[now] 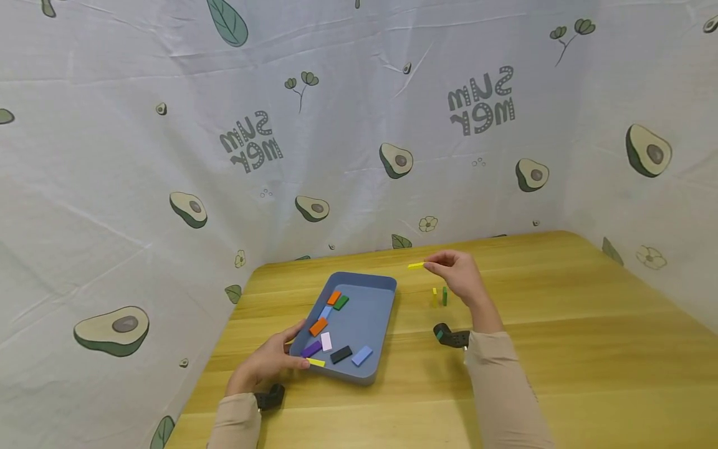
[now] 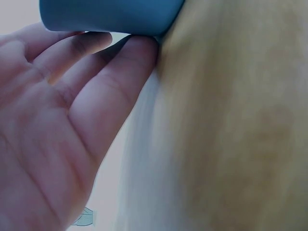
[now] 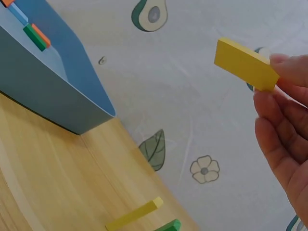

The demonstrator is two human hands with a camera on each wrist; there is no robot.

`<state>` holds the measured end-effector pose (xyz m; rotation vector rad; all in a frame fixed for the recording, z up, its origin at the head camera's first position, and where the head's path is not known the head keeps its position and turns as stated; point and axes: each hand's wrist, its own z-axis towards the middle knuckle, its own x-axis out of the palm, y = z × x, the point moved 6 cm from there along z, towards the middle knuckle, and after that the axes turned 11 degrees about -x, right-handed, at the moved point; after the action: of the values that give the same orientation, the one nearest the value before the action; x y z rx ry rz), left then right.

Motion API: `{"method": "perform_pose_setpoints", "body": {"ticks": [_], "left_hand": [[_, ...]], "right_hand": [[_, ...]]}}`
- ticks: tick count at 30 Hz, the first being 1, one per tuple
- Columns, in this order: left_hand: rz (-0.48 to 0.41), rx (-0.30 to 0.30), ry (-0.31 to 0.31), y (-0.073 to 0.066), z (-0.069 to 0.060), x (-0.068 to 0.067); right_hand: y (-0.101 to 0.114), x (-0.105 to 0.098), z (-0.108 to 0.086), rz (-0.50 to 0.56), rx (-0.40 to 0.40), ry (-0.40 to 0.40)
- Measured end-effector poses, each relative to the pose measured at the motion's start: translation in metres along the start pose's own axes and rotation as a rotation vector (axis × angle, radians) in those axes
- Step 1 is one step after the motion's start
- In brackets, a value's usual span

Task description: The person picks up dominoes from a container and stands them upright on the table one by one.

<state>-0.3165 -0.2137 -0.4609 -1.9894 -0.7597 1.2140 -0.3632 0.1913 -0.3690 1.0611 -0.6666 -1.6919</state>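
Observation:
My right hand (image 1: 461, 275) pinches a yellow domino block (image 3: 244, 65) by one end, thumb against fingers, above the table. Below it, another yellow block (image 1: 434, 296) and a green block (image 1: 445, 296) stand upright side by side on the wood. My left hand (image 1: 270, 358) grips the near left corner of a blue-grey tray (image 1: 367, 312), thumb at the front rim. In the left wrist view, the fingers (image 2: 120, 79) meet the tray's outer wall. Inside the tray lie several blocks, among them an orange block (image 1: 318, 327), a black block (image 1: 341, 355) and a purple block (image 1: 311, 348).
The wooden table (image 1: 589, 337) extends to the right of the standing blocks. A pale curtain (image 1: 348, 137) printed with avocados hangs behind it and along the sides. Dark wrist devices sit on both arms, the right one (image 1: 450, 337) close to the standing blocks.

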Motion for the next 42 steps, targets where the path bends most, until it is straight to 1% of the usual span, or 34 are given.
{"method": "perform_pose_setpoints", "body": {"ticks": [3,9,15,20,25,31,37,42], "left_hand": [[-0.009,-0.002,0.001,0.0,-0.001,0.0],[-0.028,0.005,0.017,-0.001,-0.001,0.0],[-0.024,0.015,0.015,-0.002,-0.002,0.0],[-0.017,0.012,0.014,-0.001,-0.001,0.0],[-0.024,0.017,0.025,-0.001,0.0,0.0],[-0.04,0.011,0.033,0.0,0.0,0.0],[-0.04,0.014,0.034,0.0,0.0,0.001],[-0.041,0.015,0.035,-0.001,0.0,0.001]], "right_hand": [[-0.001,-0.003,0.0,-0.009,0.004,-0.007],[-0.007,-0.01,-0.001,0.011,0.011,-0.031],[-0.009,-0.021,-0.002,0.011,-0.027,-0.062],[-0.012,-0.029,-0.005,-0.014,-0.02,-0.078],[-0.015,-0.036,-0.007,-0.057,-0.013,-0.075],[-0.023,-0.041,-0.01,-0.136,0.018,-0.059],[-0.038,-0.043,-0.013,-0.132,0.051,-0.032],[-0.054,-0.041,-0.018,-0.111,0.11,-0.001]]}}
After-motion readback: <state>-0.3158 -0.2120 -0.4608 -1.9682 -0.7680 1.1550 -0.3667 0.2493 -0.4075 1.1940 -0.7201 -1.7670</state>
